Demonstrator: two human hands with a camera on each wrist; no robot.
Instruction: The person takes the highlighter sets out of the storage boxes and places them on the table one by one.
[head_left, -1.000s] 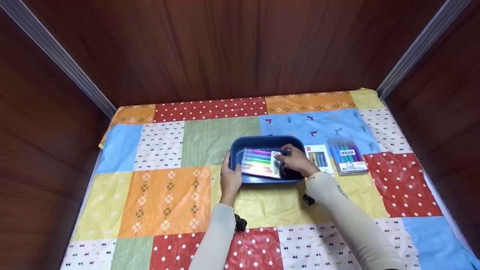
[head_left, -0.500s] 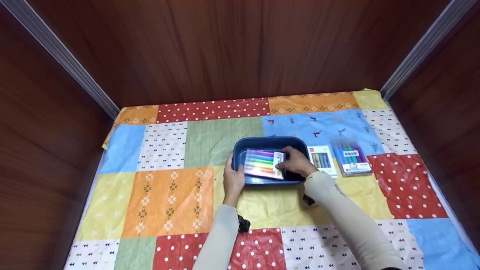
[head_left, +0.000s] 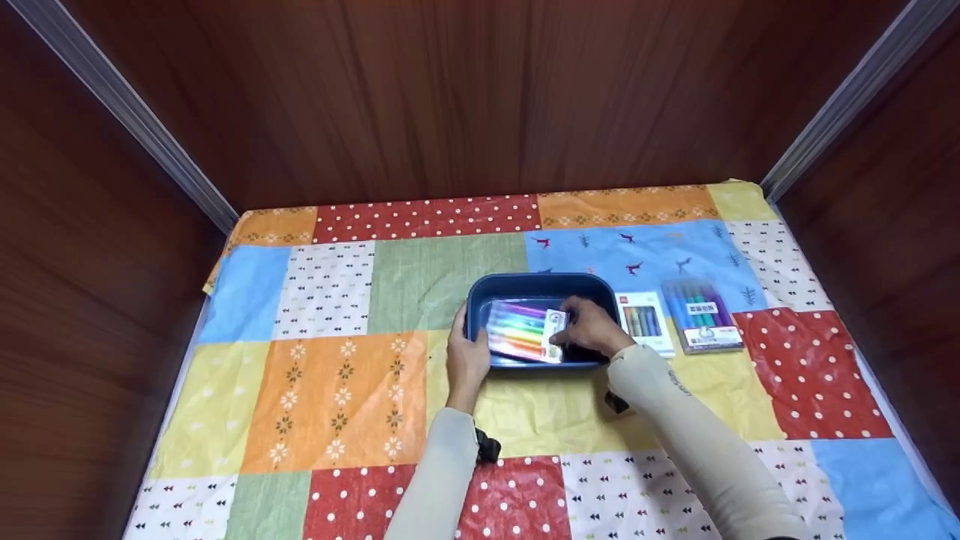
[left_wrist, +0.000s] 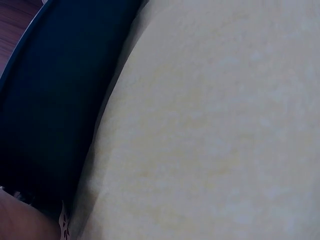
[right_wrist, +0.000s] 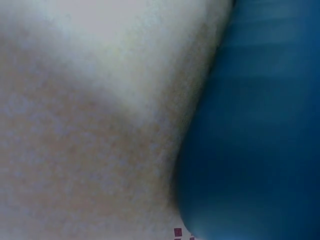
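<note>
A dark blue plastic bin [head_left: 540, 283] sits on the tablecloth in the head view. My left hand [head_left: 466, 361] grips its left wall, thumb at the rim. Inside lies a clear pack of rainbow-coloured pens [head_left: 516, 330] with a white label at its right end. That label end is pinched by my right hand [head_left: 595, 330], which reaches in over the bin's right side. The left wrist view has the bin's dark outer wall [left_wrist: 60, 100] and a bit of the hand [left_wrist: 25, 220]. In the right wrist view, only the blue bin wall [right_wrist: 255, 150] and cloth show.
Right of the bin lies a white box of pens [head_left: 645, 324] with a window. Beside it is a clear case of blue, green and purple pens [head_left: 703, 316]. A patchwork tablecloth [head_left: 337, 405] covers the table, and brown wood panels [head_left: 480, 97] enclose it.
The label end of the pen pack has shifted slightly toward me and tilted a little, with my right hand on it. My left hand keeps its grip on the bin.
</note>
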